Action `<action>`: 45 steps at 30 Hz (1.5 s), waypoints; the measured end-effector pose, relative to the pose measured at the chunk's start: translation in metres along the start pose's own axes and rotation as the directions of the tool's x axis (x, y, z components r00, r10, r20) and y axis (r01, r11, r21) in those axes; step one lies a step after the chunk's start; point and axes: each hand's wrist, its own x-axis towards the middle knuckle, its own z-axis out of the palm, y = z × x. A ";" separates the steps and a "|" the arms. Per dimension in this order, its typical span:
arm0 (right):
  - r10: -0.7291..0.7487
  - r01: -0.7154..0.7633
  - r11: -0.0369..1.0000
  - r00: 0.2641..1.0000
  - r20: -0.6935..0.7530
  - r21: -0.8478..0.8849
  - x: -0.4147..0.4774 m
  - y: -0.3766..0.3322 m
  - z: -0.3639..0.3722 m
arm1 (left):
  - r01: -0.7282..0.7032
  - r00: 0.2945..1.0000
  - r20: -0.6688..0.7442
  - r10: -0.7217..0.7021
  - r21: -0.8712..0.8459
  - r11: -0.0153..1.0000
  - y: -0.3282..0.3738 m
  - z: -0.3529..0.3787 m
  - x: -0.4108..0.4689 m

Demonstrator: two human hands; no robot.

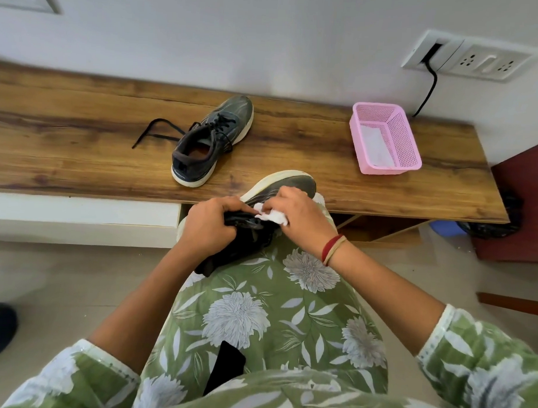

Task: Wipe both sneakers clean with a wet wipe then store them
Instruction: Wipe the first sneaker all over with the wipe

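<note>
Sneakers of dark grey mesh with thick off-white rubber soles are lying in two places. The held sneaker (288, 183) is resting on the person's lap (258, 310), which is covered in green floral cloth, with its toe reaching out over the front edge of the wooden bench (81, 136). Its long axis is running from the heel near the body up and to the right, toe pointing away, and it is rolled so the pale sole is facing up and to the left. The second sneaker (213, 137) is sitting upright on the grained bench top, toe aiming at the wall and slightly right, one black lace (156, 132) trailing loose to its left. The left hand (207, 224) is curling tightly around the dark collar and tongue of the held sneaker. The right hand (295, 214) is pinching a crumpled white wet wipe (272, 216) and pressing it against the upper. A pink perforated plastic basket (407, 138) is standing farther right on the bench.
</note>
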 end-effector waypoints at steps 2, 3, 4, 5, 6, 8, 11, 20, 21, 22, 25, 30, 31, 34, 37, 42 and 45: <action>0.124 -0.128 0.991 0.987 -0.099 -0.030 0.010 0.018 -0.006 | -0.006 1.000 -0.007 0.006 -0.005 1.000 0.000 0.001 0.001; 0.210 -0.215 0.976 0.968 -0.139 -0.021 0.013 0.023 -0.008 | -0.004 1.000 -0.012 0.004 -0.010 1.000 0.001 0.001 0.001; 0.249 -0.252 0.968 0.957 -0.147 -0.006 0.015 0.023 -0.009 | 0.001 1.000 -0.015 -0.001 -0.013 1.000 0.000 0.001 0.001; 0.220 -0.221 0.975 0.968 -0.125 0.005 0.014 0.016 -0.008 | 0.003 1.000 -0.018 -0.003 -0.010 1.000 -0.001 0.002 0.002; 0.138 -0.137 0.990 0.987 -0.082 0.010 0.011 0.007 -0.005 | 0.002 1.000 -0.020 -0.002 -0.001 1.000 -0.003 0.003 0.002; -0.020 0.020 1.000 1.000 0.011 0.017 0.003 -0.008 0.002 | -0.011 1.000 -0.027 0.012 0.027 1.000 -0.007 0.005 0.004; 0.145 -0.145 0.989 0.985 -0.098 0.008 0.011 0.012 -0.002 | -0.058 0.998 -0.008 0.058 0.057 0.997 -0.010 0.007 0.004; 0.150 -0.162 0.983 0.980 -0.129 -0.089 0.011 0.018 -0.006 | -0.271 0.959 0.181 0.218 0.358 0.894 -0.012 0.014 -0.007; 0.228 -0.245 0.966 0.958 -0.174 -0.083 0.013 0.025 -0.009 | -0.266 0.961 0.164 0.222 0.329 0.906 -0.011 0.014 -0.007; 0.277 -0.293 0.954 0.941 -0.196 -0.062 0.014 0.025 -0.008 | -0.255 0.964 0.144 0.221 0.299 0.920 -0.010 0.013 -0.006; 0.098 -0.100 0.995 0.993 -0.067 -0.022 0.007 0.002 0.001 | -0.228 0.972 0.113 0.205 0.249 0.941 -0.012 0.011 -0.003; 0.237 -0.248 0.966 0.960 -0.147 -0.065 0.010 0.027 -0.005 | -0.216 0.974 0.112 0.196 0.208 0.954 -0.012 0.011 0.000; 0.300 -0.308 0.951 0.937 -0.178 -0.019 0.010 0.030 -0.004 | -0.213 0.975 0.108 0.195 0.198 0.957 -0.012 0.011 0.001; 0.175 -0.167 0.979 0.982 -0.065 0.115 0.004 0.010 0.004 | -0.192 0.980 0.085 0.179 0.169 0.967 -0.014 0.009 0.002; 0.329 -0.257 0.833 0.942 -0.066 0.489 0.001 0.009 -0.006 | -0.161 0.987 0.046 0.156 0.119 0.980 -0.012 0.009 0.002; 0.756 -0.191 -0.142 0.612 0.231 0.971 0.007 0.053 -0.044 | -0.122 0.992 0.024 0.120 0.109 0.986 -0.005 0.007 0.002; 0.747 -0.241 -0.133 0.613 0.257 0.961 0.009 0.062 -0.044 | -0.109 0.994 0.019 0.108 0.116 0.987 -0.001 0.005 0.003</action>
